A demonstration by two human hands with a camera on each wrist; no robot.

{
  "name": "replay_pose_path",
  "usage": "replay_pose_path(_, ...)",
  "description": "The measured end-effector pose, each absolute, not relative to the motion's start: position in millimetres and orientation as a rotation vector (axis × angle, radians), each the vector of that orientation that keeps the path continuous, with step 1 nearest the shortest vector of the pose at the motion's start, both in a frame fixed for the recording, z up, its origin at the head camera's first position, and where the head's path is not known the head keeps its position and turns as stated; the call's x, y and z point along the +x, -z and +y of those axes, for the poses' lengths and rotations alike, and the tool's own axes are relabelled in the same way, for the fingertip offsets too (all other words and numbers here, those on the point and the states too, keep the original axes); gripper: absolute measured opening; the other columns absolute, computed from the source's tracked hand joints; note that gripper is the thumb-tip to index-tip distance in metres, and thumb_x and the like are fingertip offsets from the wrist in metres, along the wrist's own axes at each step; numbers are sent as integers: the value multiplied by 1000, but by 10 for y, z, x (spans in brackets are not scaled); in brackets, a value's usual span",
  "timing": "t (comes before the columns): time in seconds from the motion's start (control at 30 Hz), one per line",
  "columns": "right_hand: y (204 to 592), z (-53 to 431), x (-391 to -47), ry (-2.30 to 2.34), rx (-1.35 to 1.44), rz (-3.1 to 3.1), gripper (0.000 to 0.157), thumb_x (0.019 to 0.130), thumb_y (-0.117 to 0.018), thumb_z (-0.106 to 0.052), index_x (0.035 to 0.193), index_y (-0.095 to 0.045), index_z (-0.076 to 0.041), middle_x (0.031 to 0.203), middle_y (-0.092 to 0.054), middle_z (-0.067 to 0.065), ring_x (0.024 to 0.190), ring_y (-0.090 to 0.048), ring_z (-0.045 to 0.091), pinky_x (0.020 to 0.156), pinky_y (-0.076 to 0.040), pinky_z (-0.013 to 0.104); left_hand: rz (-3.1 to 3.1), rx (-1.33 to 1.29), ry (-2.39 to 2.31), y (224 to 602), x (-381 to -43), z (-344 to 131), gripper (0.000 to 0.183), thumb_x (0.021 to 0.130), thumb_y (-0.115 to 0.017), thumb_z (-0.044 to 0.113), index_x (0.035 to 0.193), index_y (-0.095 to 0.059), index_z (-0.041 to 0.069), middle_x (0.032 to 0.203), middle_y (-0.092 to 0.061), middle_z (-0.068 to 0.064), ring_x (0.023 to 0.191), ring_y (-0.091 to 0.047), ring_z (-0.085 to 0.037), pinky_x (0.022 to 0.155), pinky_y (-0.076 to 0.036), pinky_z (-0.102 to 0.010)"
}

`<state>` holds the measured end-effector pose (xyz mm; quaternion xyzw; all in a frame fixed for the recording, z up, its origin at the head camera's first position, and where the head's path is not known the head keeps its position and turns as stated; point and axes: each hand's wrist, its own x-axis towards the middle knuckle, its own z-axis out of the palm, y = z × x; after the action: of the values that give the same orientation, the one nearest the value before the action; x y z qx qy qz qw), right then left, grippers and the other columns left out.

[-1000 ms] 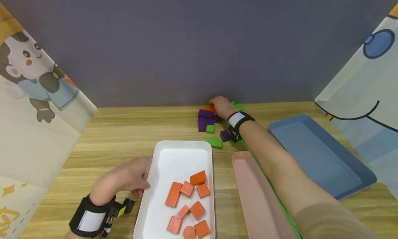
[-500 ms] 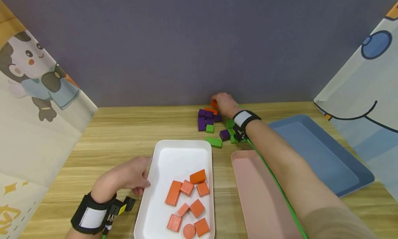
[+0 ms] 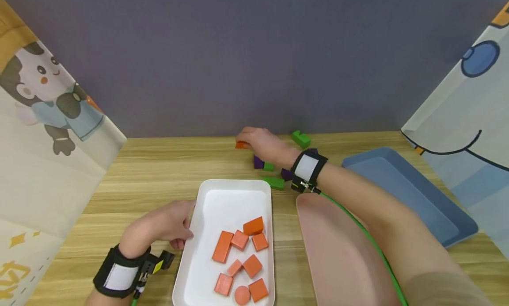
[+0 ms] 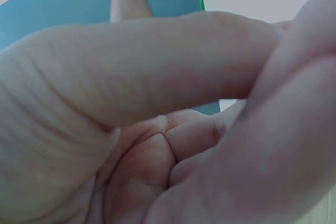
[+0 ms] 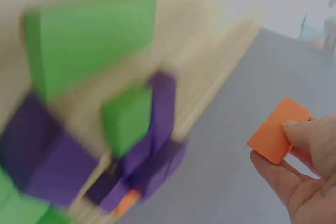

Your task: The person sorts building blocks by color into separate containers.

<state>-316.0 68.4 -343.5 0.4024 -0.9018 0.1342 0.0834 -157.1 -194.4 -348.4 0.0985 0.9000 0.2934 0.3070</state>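
Orange block [image 5: 275, 129], pinched in the right hand [image 3: 264, 144], shows just above the middle of the head frame, near the far edge of the counter [image 3: 179, 164]. That grip is parted only by the block's thickness: in the right wrist view the thumb lies on one broad face and the fingers support it from behind and below.

Flat-sided and crisp-cornered, the block is likely light, stiff and hard to break, perhaps a little slick on its smooth faces. A pinch across the two broad faces, near their middle, should hold it best.

Purple blocks [image 5: 60, 169] and green blocks [image 5: 92, 43] sit close by the right hand, partly hidden beneath it in the head view.

At lower middle, more orange pieces [image 3: 252, 266] lie in a white tray [image 3: 234, 200]. The left hand [image 3: 169, 222] touches that tray's left wall; whether its grip pinches the wall or only leans there, I cannot tell.
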Motion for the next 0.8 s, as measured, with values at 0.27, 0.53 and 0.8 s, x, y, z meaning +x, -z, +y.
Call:
replay_pose_path(0.27,3425,336,-2531,-280,1608,-2544,23,96,-54,-10,116,-66,-15,113,-63,0,103,-59,8,87,-50,18,2384,259,-768,3488,-1590,-1939,45,78,-68,-7,118,-49,2,58,-60,-10,46,-60,-22,46,-52,-32)
replay_pose_path(0.53,3441,191,-2152,12,1792,-2474,24,97,-53,-14,116,-65,-20,114,-63,-5,103,-59,7,90,-48,16,2378,252,-757,3488,-1591,-1954,56,78,-69,-6,128,-45,3,59,-60,-11,47,-61,-22,46,-52,-32)
replay_pose_path(0.8,3549,202,-2005,183,1933,-2456,28,91,-60,-4,110,-67,-23,110,-63,-6,93,-61,7,84,-50,15,2373,250,-764,3489,-1590,-1946,49,78,-69,-7,120,-48,5,58,-60,-11,46,-60,-21,46,-53,-32)
